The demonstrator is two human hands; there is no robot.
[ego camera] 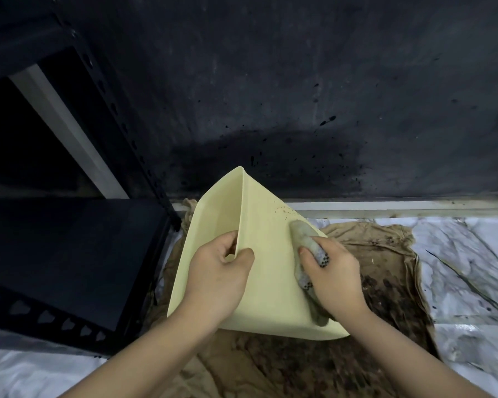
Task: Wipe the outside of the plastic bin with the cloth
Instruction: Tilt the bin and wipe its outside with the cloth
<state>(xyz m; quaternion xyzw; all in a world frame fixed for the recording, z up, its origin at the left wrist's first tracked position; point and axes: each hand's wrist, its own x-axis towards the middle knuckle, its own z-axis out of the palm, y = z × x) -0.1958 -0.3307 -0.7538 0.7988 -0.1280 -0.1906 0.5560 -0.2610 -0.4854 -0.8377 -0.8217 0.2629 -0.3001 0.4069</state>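
Bin [268,268] tilted | left hand [217,271] pinches rim | right hand [332,272] grips cloth [306,248] against side

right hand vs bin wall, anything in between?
Yes, the cloth: the right hand presses it against the bin outer wall, per the head view.

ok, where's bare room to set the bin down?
Free: white sheet right of the stained brown cloth; black shelf board at left. Crowded: centre, where left hand grips the bin and right hand holds the cloth.
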